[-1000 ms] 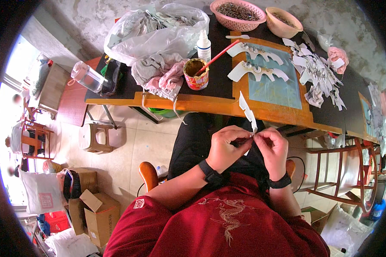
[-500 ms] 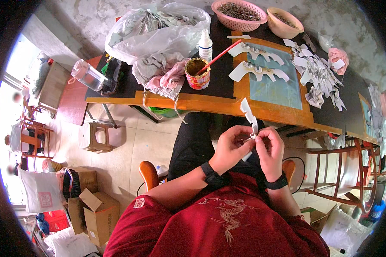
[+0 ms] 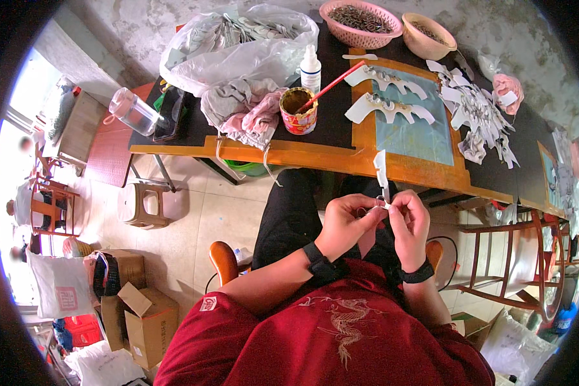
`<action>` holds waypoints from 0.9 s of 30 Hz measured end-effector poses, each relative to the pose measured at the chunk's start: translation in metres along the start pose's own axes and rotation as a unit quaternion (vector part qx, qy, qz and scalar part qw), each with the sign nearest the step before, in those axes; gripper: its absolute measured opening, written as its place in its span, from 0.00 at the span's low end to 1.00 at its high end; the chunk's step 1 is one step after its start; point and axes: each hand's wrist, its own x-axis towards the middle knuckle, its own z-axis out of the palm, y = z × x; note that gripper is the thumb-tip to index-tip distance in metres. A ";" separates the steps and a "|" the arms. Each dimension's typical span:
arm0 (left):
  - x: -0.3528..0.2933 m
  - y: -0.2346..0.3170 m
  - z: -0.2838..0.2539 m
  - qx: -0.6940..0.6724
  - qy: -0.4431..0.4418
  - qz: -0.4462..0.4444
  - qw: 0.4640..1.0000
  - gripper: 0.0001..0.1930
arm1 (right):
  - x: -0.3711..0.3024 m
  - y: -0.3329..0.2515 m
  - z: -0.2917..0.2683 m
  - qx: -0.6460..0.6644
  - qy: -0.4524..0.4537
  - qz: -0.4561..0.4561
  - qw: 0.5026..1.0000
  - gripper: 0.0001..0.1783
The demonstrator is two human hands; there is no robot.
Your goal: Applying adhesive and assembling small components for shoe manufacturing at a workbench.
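Above my lap, both hands meet at a white cut-out card strip point(image 3: 381, 168), which stands upright between them. My left hand point(image 3: 346, 222) is closed, thumb and forefinger pinching at the strip's lower end, where a thin loop shows. My right hand point(image 3: 410, 222) pinches the same spot from the other side. The fingers hide most of the joint, and what small part sits there is too tiny to make out. On the table ahead, two similar scalloped white card strips point(image 3: 392, 110) with small metal pieces lie across a blue-grey sheet point(image 3: 415, 141).
A tin point(image 3: 298, 121) with a red stick stands by crumpled cloths point(image 3: 241, 112) and a white bottle point(image 3: 311, 69). Behind are a plastic bag point(image 3: 238, 45), a pink basket point(image 3: 360, 26) and a beige bowl point(image 3: 429, 35) of small parts. More strips point(image 3: 476, 109) pile at right.
The strip between my hands has turned from leaning left to nearly upright, shifting slightly right. My fingers have shifted a little around its lower end, and the thin loop shows more.
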 end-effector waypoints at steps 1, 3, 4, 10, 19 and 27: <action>0.000 -0.001 0.001 -0.035 0.000 -0.018 0.999 0.06 | 0.000 -0.001 -0.001 0.005 0.000 0.004 1.000 0.05; 0.000 -0.002 0.001 -0.046 0.007 -0.010 0.999 0.05 | 0.000 -0.001 -0.001 -0.003 -0.004 -0.004 1.000 0.05; 0.000 -0.002 0.001 -0.074 0.004 -0.008 0.997 0.05 | 0.000 -0.001 -0.001 0.010 -0.005 -0.004 1.000 0.05; -0.001 0.001 -0.003 0.013 0.004 -0.003 1.000 0.06 | 0.002 -0.002 -0.003 -0.087 -0.008 -0.055 0.995 0.03; 0.001 0.028 -0.019 0.063 -0.043 -0.144 0.987 0.10 | 0.022 -0.028 -0.026 -0.225 -0.112 -0.157 0.955 0.21; 0.001 0.053 -0.024 0.231 -0.064 0.077 0.968 0.19 | 0.026 -0.038 -0.025 -0.282 -0.189 -0.181 0.923 0.16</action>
